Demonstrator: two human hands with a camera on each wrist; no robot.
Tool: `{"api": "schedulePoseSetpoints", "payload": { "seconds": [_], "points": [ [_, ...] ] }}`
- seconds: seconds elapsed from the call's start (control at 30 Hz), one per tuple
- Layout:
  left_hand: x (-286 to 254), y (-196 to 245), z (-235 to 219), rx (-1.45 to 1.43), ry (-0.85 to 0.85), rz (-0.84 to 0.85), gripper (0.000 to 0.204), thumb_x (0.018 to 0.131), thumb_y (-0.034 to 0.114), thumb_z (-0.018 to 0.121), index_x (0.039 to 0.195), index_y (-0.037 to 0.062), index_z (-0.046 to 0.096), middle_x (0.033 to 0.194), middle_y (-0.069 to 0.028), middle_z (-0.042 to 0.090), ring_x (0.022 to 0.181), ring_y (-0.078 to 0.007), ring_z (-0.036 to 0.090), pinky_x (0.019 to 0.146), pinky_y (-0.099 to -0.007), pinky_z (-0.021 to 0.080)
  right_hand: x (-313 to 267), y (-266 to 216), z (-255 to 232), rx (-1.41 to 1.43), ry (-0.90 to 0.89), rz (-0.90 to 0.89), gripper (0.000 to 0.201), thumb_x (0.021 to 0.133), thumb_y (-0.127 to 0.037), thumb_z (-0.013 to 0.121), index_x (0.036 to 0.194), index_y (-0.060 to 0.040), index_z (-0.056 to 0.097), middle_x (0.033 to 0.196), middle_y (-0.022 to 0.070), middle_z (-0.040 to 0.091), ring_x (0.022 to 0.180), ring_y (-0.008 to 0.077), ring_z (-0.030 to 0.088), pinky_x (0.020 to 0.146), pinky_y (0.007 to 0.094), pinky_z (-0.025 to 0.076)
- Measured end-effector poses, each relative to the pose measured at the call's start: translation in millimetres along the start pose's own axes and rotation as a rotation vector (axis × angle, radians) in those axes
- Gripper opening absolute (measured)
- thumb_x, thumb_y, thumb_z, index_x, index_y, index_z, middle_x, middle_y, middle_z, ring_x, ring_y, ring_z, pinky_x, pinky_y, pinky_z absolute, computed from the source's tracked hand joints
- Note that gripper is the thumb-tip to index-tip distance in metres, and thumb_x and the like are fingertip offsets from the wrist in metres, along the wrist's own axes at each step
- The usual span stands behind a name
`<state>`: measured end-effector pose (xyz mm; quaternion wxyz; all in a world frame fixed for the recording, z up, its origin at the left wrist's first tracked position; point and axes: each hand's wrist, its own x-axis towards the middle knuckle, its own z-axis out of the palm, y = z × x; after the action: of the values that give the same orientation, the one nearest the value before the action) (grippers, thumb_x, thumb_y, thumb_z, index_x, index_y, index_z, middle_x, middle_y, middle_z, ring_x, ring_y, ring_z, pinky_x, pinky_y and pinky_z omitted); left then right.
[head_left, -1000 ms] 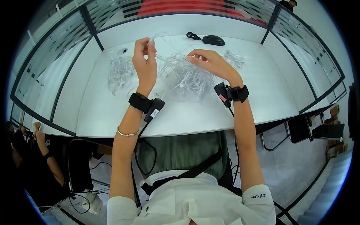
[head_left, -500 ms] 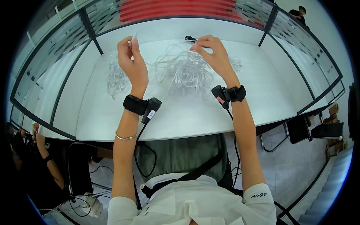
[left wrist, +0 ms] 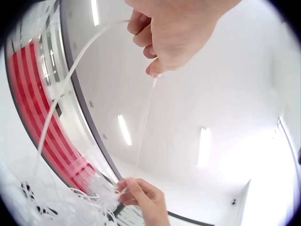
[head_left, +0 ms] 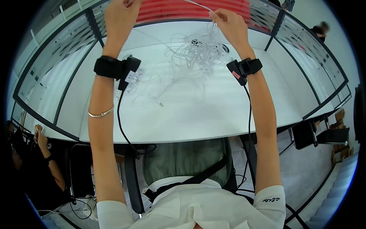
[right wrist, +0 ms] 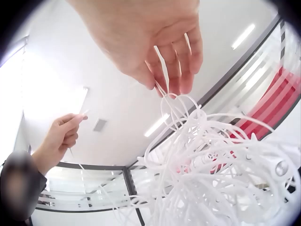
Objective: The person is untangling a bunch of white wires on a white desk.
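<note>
At the upper left of the head view my left hand [head_left: 122, 23] is raised, partly cut off by the frame edge. Its curled fingers grip a white cable [left wrist: 80, 52], which arcs away from them in the left wrist view. My right hand [head_left: 232, 28] is raised too, pinching thin white strands between thumb and fingers. Beneath those fingertips hangs a large tangle of white cables [right wrist: 202, 174]. Another stretch of cable [head_left: 198, 4] runs between the two hands.
A smaller pile of white cables [head_left: 129, 86] lies on the left of the white table [head_left: 183, 122], partly hidden by the wrist camera. One loose cable ends in a metal plug [head_left: 160, 103]. Behind the tangle shows a black mouse [head_left: 225, 48]. Low partitions surround the table.
Both hands have risen away from my body and moved farther apart. The tangle has shifted toward the back of the table, drawn up under the right hand; a cable now stretches between the hands.
</note>
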<state>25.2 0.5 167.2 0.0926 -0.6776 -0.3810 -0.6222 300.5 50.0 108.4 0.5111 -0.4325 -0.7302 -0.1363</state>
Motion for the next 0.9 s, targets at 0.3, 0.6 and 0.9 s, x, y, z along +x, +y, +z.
{"api": "schedulePoseSetpoints", "payload": {
  "seconds": [0.3, 0.6, 0.9],
  "points": [
    [-10.2, -23.4, -25.5, 0.58, -0.454, 0.255, 0.032, 0.085, 0.036, 0.064, 0.08, 0.0057, 0.056, 0.067, -0.0079, 0.056, 0.064, -0.0227, 0.054, 0.061, -0.0327, 0.044, -9.9, 31.0, -17.7, 0.274, 0.005, 0.232, 0.03, 0.093, -0.035, 0.051, 0.084, -0.0102, 0.066, 0.063, -0.0014, 0.066, 0.052, 0.0098, 0.061, 0.054, 0.0255, 0.044],
    [-1.1, -60.1, -35.8, -0.185, -0.496, -0.377, 0.03, 0.086, 0.029, 0.06, 0.098, 0.0017, 0.063, 0.083, -0.0074, 0.069, 0.081, -0.0206, 0.066, 0.073, -0.0289, 0.05, -24.1, 34.4, -15.6, 0.265, -0.231, 0.343, 0.025, 0.09, -0.034, 0.054, 0.087, -0.0109, 0.064, 0.068, -0.0001, 0.068, 0.051, 0.0111, 0.061, 0.055, 0.0249, 0.044],
    [24.3, 45.3, 6.3, -0.555, -0.476, -0.258, 0.044, 0.1, 0.033, 0.04, 0.083, -0.0019, 0.061, 0.076, -0.0155, 0.067, 0.073, -0.0255, 0.069, 0.065, -0.0296, 0.055, -49.9, -85.1, -9.0, 0.057, -0.19, -0.056, 0.029, 0.087, -0.035, 0.058, 0.107, -0.0138, 0.06, 0.07, 0.0027, 0.062, 0.056, 0.0186, 0.056, 0.057, 0.0302, 0.045]
  ]
}}
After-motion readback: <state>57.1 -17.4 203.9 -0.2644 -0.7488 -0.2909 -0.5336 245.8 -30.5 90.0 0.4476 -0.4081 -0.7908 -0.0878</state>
